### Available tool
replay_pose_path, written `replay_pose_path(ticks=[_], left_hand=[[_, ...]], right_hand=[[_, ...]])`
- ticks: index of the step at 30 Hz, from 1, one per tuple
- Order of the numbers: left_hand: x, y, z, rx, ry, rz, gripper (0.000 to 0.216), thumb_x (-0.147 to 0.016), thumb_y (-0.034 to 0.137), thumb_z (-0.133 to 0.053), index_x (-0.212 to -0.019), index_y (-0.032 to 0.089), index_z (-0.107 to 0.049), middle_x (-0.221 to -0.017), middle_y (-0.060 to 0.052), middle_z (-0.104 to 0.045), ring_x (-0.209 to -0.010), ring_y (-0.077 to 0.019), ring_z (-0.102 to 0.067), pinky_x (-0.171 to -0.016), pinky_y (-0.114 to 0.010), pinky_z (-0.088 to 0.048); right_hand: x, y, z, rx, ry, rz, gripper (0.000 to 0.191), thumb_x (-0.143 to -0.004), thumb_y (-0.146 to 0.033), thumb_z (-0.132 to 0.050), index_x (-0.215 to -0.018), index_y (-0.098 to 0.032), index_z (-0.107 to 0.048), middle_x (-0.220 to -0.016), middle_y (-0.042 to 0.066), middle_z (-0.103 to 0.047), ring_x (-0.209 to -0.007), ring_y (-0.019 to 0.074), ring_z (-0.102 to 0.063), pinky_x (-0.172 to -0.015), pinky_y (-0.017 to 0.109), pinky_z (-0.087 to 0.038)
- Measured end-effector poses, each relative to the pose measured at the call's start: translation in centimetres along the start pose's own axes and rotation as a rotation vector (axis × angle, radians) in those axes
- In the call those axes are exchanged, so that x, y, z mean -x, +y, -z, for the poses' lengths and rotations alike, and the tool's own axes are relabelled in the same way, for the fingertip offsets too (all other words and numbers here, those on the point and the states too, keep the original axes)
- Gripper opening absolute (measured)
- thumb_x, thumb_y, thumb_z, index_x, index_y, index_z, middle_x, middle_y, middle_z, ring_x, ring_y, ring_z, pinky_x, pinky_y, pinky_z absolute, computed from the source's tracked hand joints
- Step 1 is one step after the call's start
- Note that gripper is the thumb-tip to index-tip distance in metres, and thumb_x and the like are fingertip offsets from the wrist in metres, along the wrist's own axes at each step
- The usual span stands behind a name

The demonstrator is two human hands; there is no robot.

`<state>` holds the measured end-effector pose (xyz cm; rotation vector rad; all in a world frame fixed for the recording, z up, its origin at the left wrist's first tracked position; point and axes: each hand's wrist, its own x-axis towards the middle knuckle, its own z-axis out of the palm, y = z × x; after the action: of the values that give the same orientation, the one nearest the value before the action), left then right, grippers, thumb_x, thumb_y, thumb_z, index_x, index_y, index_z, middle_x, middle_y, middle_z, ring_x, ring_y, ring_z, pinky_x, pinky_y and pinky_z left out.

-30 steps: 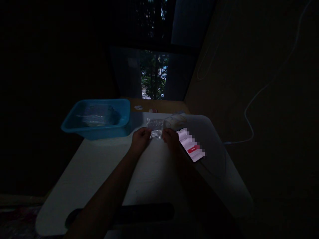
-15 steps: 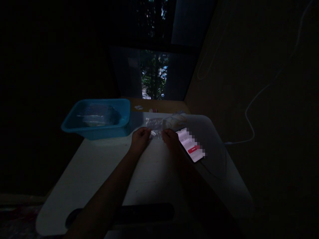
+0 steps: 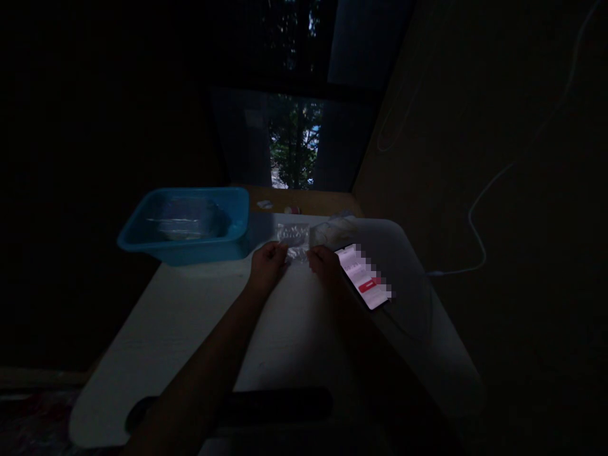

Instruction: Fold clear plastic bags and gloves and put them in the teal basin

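Note:
Between my two hands is a small clear plastic bag point(image 3: 295, 238), crinkled and shiny, over the far part of the white table point(image 3: 199, 316). My left hand point(image 3: 268, 261) pinches its left edge near the bottom. On the opposite edge, the fingers of my right hand point(image 3: 324, 261) are closed in the same way. What the bag holds, if anything, is too dim to make out. Just right of my right hand lies a phone point(image 3: 365, 278) with its screen lit.
A blue plastic basin point(image 3: 209, 252) with clear plastic packaging point(image 3: 183, 215) inside stands at the far left. Behind my right hand lies a pale crumpled plastic heap point(image 3: 337, 228). A white cable point(image 3: 470, 215) hangs along the right wall. A window point(image 3: 294, 139) is beyond the table.
Both hands stay almost in place, still gripping the bag. The bag's upper part has shifted slightly and its creases catch the light differently.

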<state>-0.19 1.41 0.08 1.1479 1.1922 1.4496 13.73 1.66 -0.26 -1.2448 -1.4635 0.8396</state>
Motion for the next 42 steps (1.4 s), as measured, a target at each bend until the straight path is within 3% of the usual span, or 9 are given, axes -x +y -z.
replay_pose_path(ticks=[19,27,37,42], left_hand=[[-0.38,-0.47,0.19,-0.03,-0.001,-0.016,0.035,-0.063,0.046,-0.063,-0.053,0.016,-0.048,-0.044,0.005,-0.044,-0.04,-0.0059,-0.038,-0.039,-0.018,-0.029],[-0.35,-0.44,-0.08,0.032,-0.007,0.04,0.034,-0.06,0.046,-0.065,-0.055,0.016,-0.048,-0.045,0.006,-0.043,-0.04,-0.0059,-0.039,-0.04,-0.018,-0.03],[0.02,0.09,-0.18,0.009,-0.096,0.056,0.029,-0.058,0.04,-0.066,-0.055,0.016,-0.051,-0.045,0.006,-0.045,-0.041,-0.0063,-0.039,-0.04,-0.019,-0.029],[-0.2,-0.16,-0.17,0.024,-0.033,0.061,0.027,-0.059,0.041,-0.065,-0.059,0.016,-0.054,-0.045,0.006,-0.043,-0.041,-0.0065,-0.037,-0.041,-0.019,-0.028]], right_hand=[[-0.1,0.25,-0.07,-0.006,0.005,0.022,0.021,-0.067,-0.038,-0.047,-0.056,-0.02,-0.046,-0.048,-0.005,-0.041,-0.049,0.009,-0.04,-0.047,0.021,-0.032],[-0.08,0.02,0.03,-0.038,0.029,-0.013,0.022,-0.068,-0.037,-0.046,-0.054,-0.02,-0.046,-0.044,-0.005,-0.041,-0.044,0.0079,-0.038,-0.044,0.02,-0.031],[-0.13,0.07,0.02,0.0,0.036,-0.008,0.026,-0.069,-0.038,-0.045,-0.051,-0.02,-0.042,-0.043,-0.006,-0.039,-0.044,0.0082,-0.039,-0.047,0.021,-0.031],[-0.15,0.11,0.03,-0.009,0.02,-0.011,0.025,-0.07,-0.037,-0.045,-0.051,-0.02,-0.042,-0.043,-0.006,-0.04,-0.044,0.008,-0.039,-0.046,0.021,-0.032]])
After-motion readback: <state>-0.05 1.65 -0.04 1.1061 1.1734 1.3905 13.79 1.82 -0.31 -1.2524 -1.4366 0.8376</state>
